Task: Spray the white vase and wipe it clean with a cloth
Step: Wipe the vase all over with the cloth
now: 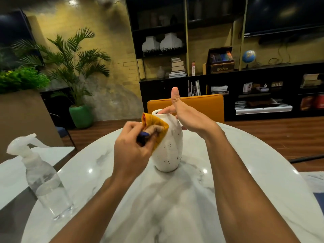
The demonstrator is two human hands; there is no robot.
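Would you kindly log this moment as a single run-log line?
phase: wiping | left hand: presses cloth on vase | right hand: steadies vase neck | spray bottle: idle, table left

You are seated in a lounge-like office or meeting room: a round marble tabletop with an orange chair opposite, dark shelving holding books, vases, a globe, a wall screen, and a potted palm.

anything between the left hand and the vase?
Yes: the head view shows a bunched orange cloth between the left hand and the white vase, pressed against its upper side.
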